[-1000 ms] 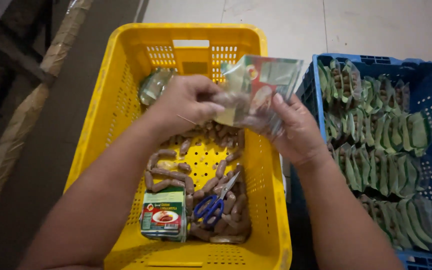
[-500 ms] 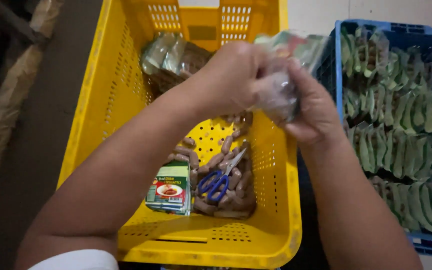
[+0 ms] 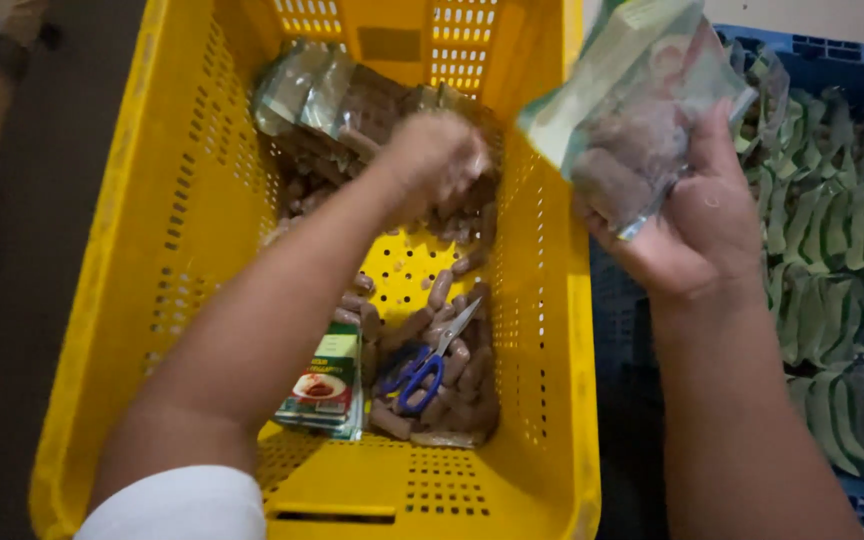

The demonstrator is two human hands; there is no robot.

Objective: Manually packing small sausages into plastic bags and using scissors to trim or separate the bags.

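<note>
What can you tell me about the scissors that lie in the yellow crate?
The scissors have blue loop handles and plain metal blades that look shut or nearly shut. They lie flat inside the yellow crate, on a heap of brown sausage-like pieces, with the handles toward the near end and the blade tips pointing up and to the right. A stack of green printed packets lies just beside the handles. Neither hand touches them.

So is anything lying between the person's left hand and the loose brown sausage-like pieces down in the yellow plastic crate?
Nothing visible does. The left hand is already down inside the yellow perforated plastic crate, right at the brown sausage-like pieces. The blue-handled scissors and the green printed packet lie nearer the camera, off to the side.
</note>
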